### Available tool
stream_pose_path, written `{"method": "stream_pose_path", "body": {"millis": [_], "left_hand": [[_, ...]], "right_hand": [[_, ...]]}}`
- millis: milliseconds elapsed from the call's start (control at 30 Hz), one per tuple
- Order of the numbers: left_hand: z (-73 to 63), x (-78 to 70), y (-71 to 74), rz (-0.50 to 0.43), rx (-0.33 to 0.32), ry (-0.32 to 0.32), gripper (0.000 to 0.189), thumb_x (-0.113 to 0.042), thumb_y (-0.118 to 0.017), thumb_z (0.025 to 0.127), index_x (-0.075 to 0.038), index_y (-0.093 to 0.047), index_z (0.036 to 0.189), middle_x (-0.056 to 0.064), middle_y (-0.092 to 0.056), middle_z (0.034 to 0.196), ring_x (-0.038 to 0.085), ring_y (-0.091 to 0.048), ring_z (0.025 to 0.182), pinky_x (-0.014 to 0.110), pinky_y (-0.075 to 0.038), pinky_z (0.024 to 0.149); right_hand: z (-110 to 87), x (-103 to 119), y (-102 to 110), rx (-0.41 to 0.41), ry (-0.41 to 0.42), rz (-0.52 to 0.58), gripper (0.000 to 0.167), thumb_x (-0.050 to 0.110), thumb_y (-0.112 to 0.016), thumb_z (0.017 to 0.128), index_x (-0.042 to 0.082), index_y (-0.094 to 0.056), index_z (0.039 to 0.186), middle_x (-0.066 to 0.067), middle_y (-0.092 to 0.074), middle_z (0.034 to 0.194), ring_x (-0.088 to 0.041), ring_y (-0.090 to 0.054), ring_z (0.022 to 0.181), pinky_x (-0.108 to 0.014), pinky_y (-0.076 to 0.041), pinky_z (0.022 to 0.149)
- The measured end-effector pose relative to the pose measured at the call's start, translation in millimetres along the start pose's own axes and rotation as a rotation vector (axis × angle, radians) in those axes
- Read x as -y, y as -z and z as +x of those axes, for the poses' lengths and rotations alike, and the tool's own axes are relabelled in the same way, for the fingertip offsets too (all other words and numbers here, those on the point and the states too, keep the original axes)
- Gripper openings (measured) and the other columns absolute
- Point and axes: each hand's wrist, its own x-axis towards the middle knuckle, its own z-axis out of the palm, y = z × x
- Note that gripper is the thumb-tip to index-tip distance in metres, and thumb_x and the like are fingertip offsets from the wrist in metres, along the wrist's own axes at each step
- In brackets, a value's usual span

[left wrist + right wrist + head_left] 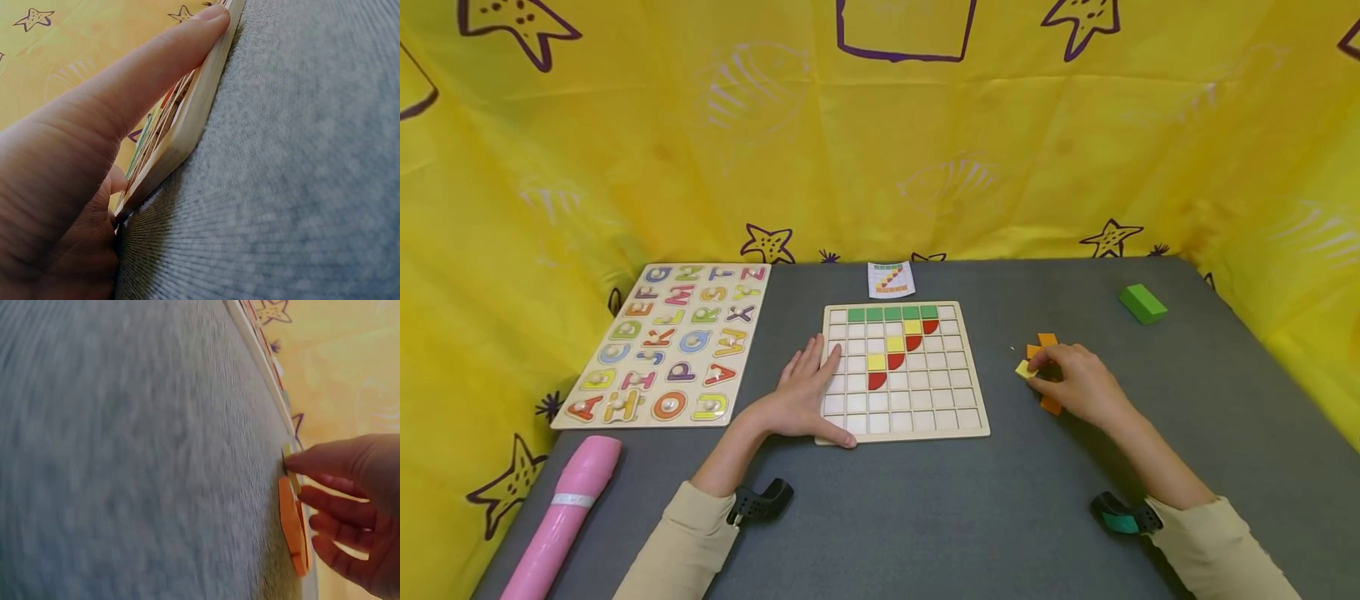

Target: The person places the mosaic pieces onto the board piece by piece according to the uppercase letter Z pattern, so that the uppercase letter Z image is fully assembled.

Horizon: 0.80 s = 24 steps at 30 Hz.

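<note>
A wooden grid board lies in the middle of the table. Along its upper row run several green square tiles, and below them yellow square tiles and red quarter-round tiles step down to the left. My left hand rests on the board's left edge, fingers spread and thumb at the near corner. To the right of the board, my right hand pinches a yellow tile between thumb and fingers. Orange tiles lie right beside and partly under that hand.
A small pattern card lies behind the board. An alphabet puzzle board is at the left, with a pink microphone-shaped object in front of it. One green block stands at the back right. A yellow cloth hangs behind.
</note>
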Motion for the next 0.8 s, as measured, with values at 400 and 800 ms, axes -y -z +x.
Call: {"method": "stream_pose_path", "body": {"millis": [400, 800], "left_hand": [[-0.3, -1.0, 1.3, -0.002, 0.002, -0.003, 0.137, -0.063, -0.083, 0.062, 0.0, -0.006, 0.155, 0.023, 0.013, 0.159, 0.034, 0.013, 0.147, 0.054, 0.002, 0.114], [0.2, -0.1, 0.8, 0.019, 0.002, -0.002, 0.137, -0.064, -0.082, 0.062, -0.001, -0.005, 0.156, 0.023, 0.014, 0.159, 0.034, 0.014, 0.146, 0.054, 0.001, 0.115]], "right_hand": [[11.0, 13, -10, 0.002, 0.042, 0.073, 0.015, 0.017, -0.079, 0.082, 0.012, -0.07, 0.092, -0.006, -0.069, 0.096, -0.027, -0.059, 0.09, -0.046, -0.045, 0.079], [38.7, 67, -34, 0.087, 0.115, 0.241, 0.019, 0.017, -0.081, 0.08, 0.013, -0.068, 0.093, -0.002, -0.062, 0.084, -0.02, -0.052, 0.076, -0.031, -0.041, 0.065]]}}
